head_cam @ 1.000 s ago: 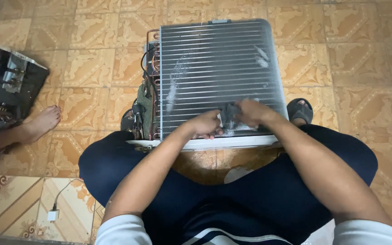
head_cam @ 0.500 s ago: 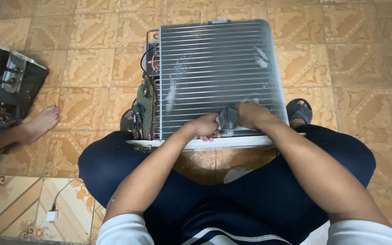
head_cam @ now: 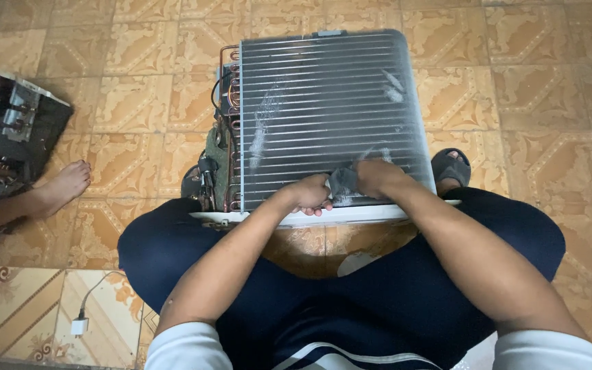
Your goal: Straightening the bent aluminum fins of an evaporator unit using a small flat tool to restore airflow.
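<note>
In the head view, both forearms are extended forward from white sleeves over dark-trousered legs, and the two hands are brought together at the near edge of a finned metal coil unit (head_cam: pixel 327 113). The unit is stood on the tiled floor (head_cam: pixel 543 89) just in front of the knees, its grey ribbed face turned up toward the camera, with copper tubing and wiring (head_cam: pixel 222 137) seen along its left side and pale smudges across the fins.

The left hand (head_cam: pixel 308 194) is held knuckles-up, the fingers curled under and pressed together against the lower fins. The right hand (head_cam: pixel 373 177) is set just beside it, wrist bent inward, its fingers closed around a small dark grey cloth (head_cam: pixel 342 181) — the cloth is bunched between the two hands and pressed on the fins. Whether the left fingers also grip the cloth cannot be told.

A sandalled foot (head_cam: pixel 449 167) is seen at the unit's right edge. At the far left another person's bare foot (head_cam: pixel 63 188) is rested on the floor beside a dark opened appliance (head_cam: pixel 8 130) — well apart from the hands. A white plug with cable (head_cam: pixel 80 322) is lying at lower left.
</note>
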